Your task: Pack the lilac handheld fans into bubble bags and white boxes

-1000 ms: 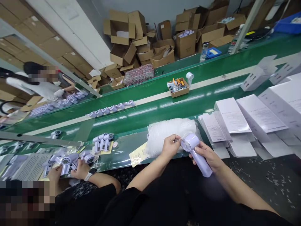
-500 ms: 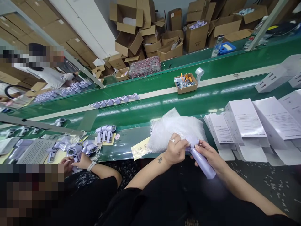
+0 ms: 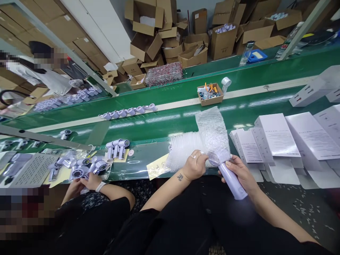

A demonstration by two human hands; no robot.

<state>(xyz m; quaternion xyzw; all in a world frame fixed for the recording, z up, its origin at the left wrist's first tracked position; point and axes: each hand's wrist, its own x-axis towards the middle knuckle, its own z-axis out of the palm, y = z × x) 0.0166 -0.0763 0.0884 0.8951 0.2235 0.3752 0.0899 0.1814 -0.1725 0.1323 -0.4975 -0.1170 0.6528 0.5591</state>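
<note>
A lavender handheld fan [image 3: 233, 182] is in my right hand [image 3: 239, 171], whose thumb and fingers close round the upper handle. Its round head sits inside the mouth of a clear bubble wrap bag [image 3: 212, 127], which stretches away from me over the bench. My left hand [image 3: 196, 164] pinches the left edge of that bag beside the fan's head. Just beyond my left hand lies a stack of white bubble wrap bags [image 3: 183, 148], partly covered by the bag in use. The fan's handle end points down toward my body.
White boxes [image 3: 277, 136] with open flaps stand at right. A yellow note [image 3: 156, 168] lies left of the stack. A co-worker's hands [image 3: 87, 182] handle lavender fan parts at left. Across the green belt stand a carton of small parts [image 3: 211, 99] and a row of fans [image 3: 130, 111].
The bubble wrap bag, bunched round the fan's head before, now extends upward and away, opened out flat. The fan's handle has shifted slightly right. Both hands keep their grip.
</note>
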